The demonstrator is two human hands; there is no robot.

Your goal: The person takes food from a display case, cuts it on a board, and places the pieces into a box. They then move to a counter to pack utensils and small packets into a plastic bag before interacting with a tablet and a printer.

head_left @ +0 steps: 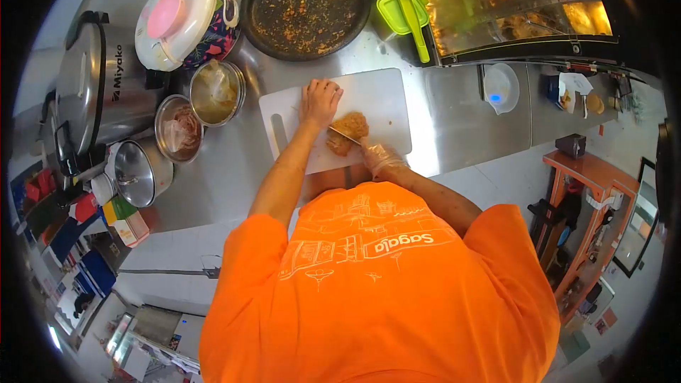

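On a white cutting board [289, 108] lies a golden-brown, breaded fried piece of food [352, 125], which a knife [345, 135] crosses. The handle of that knife is in my right hand [383, 159], which wears a clear plastic glove. The blade divides the food into an upper and a lower part in this view. My left hand [321, 102] is bare and rests on the board just left of the food, fingers a little bent and holding nothing. A small crumb sits on the board to the right.
Beyond the board stands a wide dark stone mortar [305, 7] with crumbs in it. Metal bowls [179, 129], a lidded pot [142, 171], a Miyako cooker [113, 85] and a floral rice container [186, 21] line the left. Green tongs [409, 20] and a lit display case [511, 7] are at upper right.
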